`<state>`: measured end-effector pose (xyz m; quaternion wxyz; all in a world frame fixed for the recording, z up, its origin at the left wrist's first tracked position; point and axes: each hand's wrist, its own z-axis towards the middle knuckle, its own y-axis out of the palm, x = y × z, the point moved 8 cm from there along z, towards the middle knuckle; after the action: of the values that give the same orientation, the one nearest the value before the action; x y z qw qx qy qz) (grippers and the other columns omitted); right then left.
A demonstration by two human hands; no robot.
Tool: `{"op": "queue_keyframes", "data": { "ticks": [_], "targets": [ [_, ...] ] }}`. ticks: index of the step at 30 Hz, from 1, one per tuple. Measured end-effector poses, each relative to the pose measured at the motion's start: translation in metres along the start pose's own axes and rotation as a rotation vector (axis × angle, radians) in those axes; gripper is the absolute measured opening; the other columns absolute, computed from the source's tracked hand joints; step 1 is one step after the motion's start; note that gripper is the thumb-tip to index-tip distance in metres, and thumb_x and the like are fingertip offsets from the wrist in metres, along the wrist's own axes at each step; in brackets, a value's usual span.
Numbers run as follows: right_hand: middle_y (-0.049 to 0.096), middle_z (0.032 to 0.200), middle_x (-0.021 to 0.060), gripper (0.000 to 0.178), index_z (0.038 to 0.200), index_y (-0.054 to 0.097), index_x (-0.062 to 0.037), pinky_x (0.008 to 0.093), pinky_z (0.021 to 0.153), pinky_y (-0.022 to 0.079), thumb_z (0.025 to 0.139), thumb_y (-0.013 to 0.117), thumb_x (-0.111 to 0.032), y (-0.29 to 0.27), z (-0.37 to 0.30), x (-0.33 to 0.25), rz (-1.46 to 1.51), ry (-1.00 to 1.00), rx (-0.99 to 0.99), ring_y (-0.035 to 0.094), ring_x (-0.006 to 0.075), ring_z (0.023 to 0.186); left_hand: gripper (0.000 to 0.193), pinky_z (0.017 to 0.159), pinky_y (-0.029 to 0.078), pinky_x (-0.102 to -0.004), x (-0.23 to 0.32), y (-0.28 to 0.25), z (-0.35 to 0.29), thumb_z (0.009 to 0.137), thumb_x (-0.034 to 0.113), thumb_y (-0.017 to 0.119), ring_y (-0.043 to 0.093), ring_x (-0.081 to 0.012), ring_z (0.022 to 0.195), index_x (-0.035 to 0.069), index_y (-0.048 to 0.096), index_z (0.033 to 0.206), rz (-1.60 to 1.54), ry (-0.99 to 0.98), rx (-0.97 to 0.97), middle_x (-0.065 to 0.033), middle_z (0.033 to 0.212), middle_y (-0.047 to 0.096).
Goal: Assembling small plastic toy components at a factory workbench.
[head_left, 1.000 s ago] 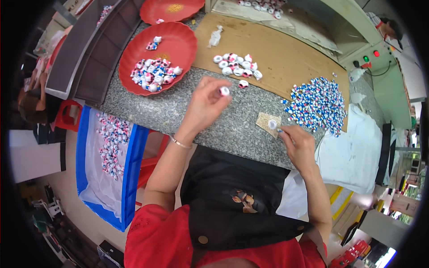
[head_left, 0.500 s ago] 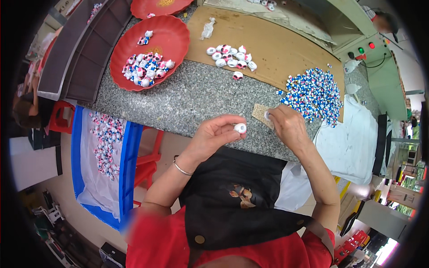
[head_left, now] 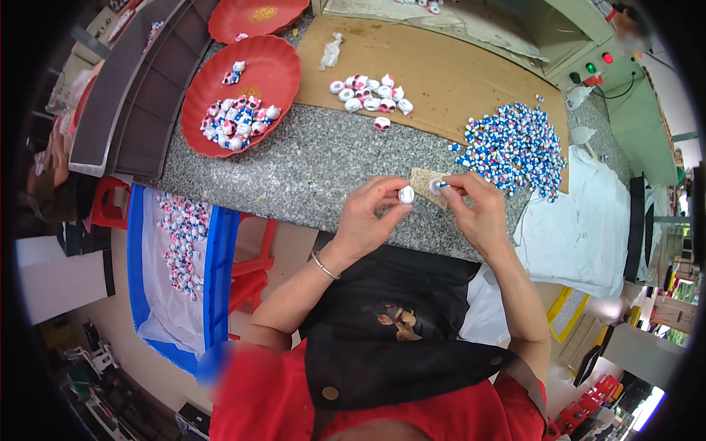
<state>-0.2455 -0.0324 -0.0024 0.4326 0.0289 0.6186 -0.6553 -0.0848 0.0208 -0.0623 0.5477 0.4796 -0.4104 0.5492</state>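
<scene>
Second red tray (head_left: pixel 254 15): we see it cut off at top edge. Blue-white pieces (head_left: pixel 515 147): too small to identify.

Small white rounded piece (head_left: pixel 406 194) pinched in my left hand (head_left: pixel 371 220) fingertips, held just above the granite counter edge. My right hand (head_left: pixel 478 213) pinches a tiny white-and-blue piece (head_left: pixel 439 186) over a small tan square pad (head_left: pixel 429 183) lying flat on the counter. The two pieces are close but apart.
</scene>
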Motion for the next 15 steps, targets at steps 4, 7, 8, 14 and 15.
{"op": "queue_keyframes", "data": {
  "ticks": [4, 7, 8, 14, 15],
  "targets": [
    [0.069, 0.087, 0.0029, 0.014, 0.102, 0.068, 0.0001, 0.0230, 0.072, 0.050, 0.091, 0.066, -0.008, 0.010, -0.021, 0.015, 0.676, 0.396, -0.026, 0.062, 0.0079, 0.079, 0.034, 0.079, 0.059, -0.0297, 0.015, 0.008, -0.002, 0.079, -0.007, 0.072, 0.067, -0.0185, 0.096, 0.000, 0.065, 0.111, 0.219, 0.139, 0.018, -0.0125, 0.113, 0.063],
    [0.068, 0.087, 0.0017, 0.014, 0.103, 0.067, 0.0015, 0.0219, 0.073, 0.050, 0.093, 0.065, -0.008, 0.023, -0.032, 0.016, 0.881, 0.509, -0.109, 0.061, 0.0065, 0.081, 0.036, 0.077, 0.059, -0.0293, 0.024, 0.018, -0.005, 0.078, -0.007, 0.073, 0.067, -0.0192, 0.095, 0.000, 0.065, 0.112, 0.290, 0.197, -0.049, -0.0131, 0.111, 0.064],
    [0.068, 0.088, 0.0021, 0.014, 0.104, 0.066, 0.0021, 0.0219, 0.073, 0.050, 0.093, 0.065, -0.007, 0.027, -0.034, 0.014, 0.910, 0.514, -0.164, 0.062, 0.0066, 0.081, 0.037, 0.077, 0.058, -0.0288, 0.025, 0.022, -0.006, 0.079, -0.005, 0.072, 0.067, -0.0187, 0.094, 0.001, 0.065, 0.115, 0.235, 0.211, -0.086, -0.0131, 0.110, 0.065],
    [0.068, 0.084, 0.0069, 0.010, 0.096, 0.070, 0.0006, 0.0254, 0.070, 0.050, 0.086, 0.069, -0.002, -0.010, -0.025, -0.025, 0.430, 0.057, -0.151, 0.064, 0.0135, 0.076, 0.031, 0.072, 0.056, -0.0262, 0.015, 0.029, -0.010, 0.091, 0.001, 0.062, 0.068, -0.0160, 0.085, -0.002, 0.062, 0.122, -0.085, -0.137, -0.371, -0.0117, 0.102, 0.066],
    [0.068, 0.084, 0.0069, 0.010, 0.096, 0.070, 0.0006, 0.0254, 0.070, 0.050, 0.086, 0.069, -0.002, -0.008, -0.026, -0.025, 0.432, 0.058, -0.151, 0.064, 0.0135, 0.076, 0.029, 0.071, 0.056, -0.0259, 0.008, 0.034, -0.014, 0.095, 0.004, 0.058, 0.068, -0.0157, 0.082, -0.004, 0.062, 0.122, -0.243, -0.275, -0.435, -0.0113, 0.099, 0.067]
  ]
}}
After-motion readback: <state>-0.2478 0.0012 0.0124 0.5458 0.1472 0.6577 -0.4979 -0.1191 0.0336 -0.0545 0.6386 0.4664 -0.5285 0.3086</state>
